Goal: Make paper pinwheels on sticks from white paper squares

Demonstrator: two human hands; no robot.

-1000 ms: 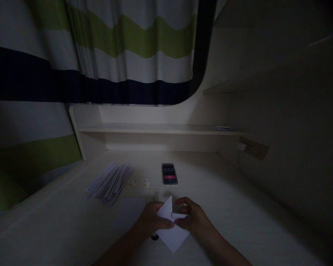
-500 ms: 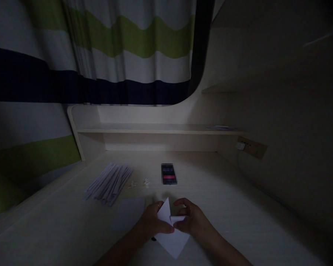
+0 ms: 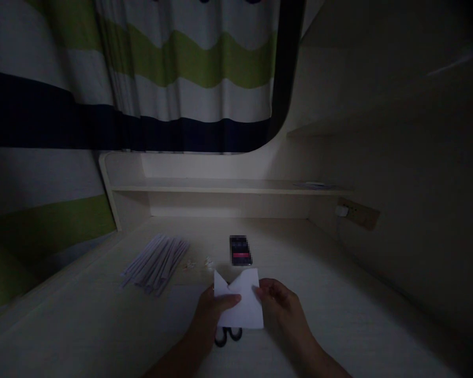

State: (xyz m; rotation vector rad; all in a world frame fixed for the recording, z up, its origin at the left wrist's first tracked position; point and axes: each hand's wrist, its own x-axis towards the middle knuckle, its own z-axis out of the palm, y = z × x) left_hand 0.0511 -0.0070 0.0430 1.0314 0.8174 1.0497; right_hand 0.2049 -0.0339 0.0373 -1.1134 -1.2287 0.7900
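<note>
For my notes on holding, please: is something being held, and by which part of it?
A white paper piece with a V-shaped notch: the left grip holds its left side, thumb across the front; the right grip pinches its right edge.

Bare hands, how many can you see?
2: the bare left hand, its thumb across the notched white paper; the bare right hand, at the paper's right edge. The paper partly hides the left one.

Dim room, striped curtain (image 3: 197,63), pale shelf (image 3: 220,185)
</note>
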